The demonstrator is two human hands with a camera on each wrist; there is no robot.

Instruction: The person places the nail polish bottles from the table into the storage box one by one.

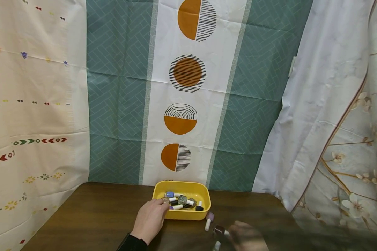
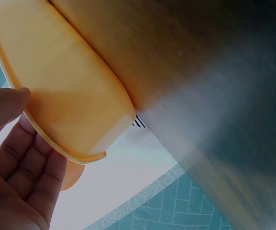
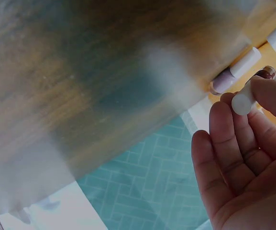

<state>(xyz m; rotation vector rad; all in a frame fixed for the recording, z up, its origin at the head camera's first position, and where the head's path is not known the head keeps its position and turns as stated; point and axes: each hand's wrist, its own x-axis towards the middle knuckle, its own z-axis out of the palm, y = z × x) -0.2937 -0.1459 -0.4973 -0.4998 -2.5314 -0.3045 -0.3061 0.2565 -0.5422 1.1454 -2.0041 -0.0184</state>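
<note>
A yellow plastic tub [image 1: 188,215] stands near the table's far edge, with several nail polish bottles inside, among them a blue one [image 1: 169,194]. My left hand [image 1: 150,218] grips the tub's left rim; in the left wrist view the thumb [image 2: 6,108] presses the outer wall and the fingers are inside. To the right of the tub, my right hand [image 1: 248,235] pinches a dark red nail polish bottle [image 1: 219,229] by its white cap [image 3: 243,101]. A mauve nail polish bottle [image 1: 209,217] with a white cap lies beside the tub's front right corner.
Another white-capped bottle [image 1: 217,246] lies at the bottom edge of the head view, partly cut off. The dark wooden table [image 1: 97,216] ends at a patterned green and white cloth [image 1: 119,157]. Light curtains [image 1: 289,146] hang on the right.
</note>
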